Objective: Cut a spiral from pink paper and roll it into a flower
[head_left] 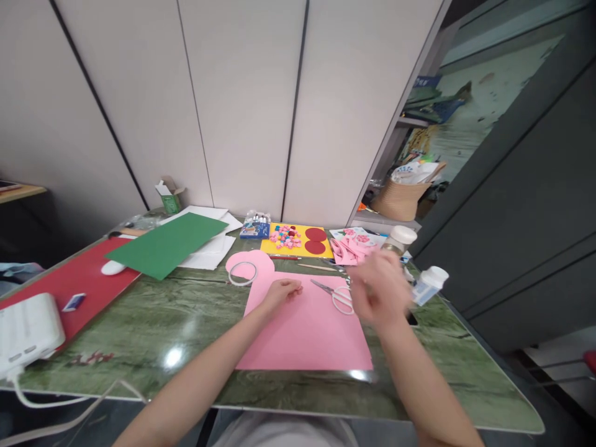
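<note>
L hand [282,291] over pink paper [305,340], R hand [382,288] blurred, scissors [332,290] btwn.

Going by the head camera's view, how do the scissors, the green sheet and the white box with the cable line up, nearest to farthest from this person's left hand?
1. Scissors: just right of the left hand.
2. Green sheet: left, farther back.
3. White box: far left.

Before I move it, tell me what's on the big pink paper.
Scissors lie on the paper; the left hand is over it. The patches under them are covered.
</note>
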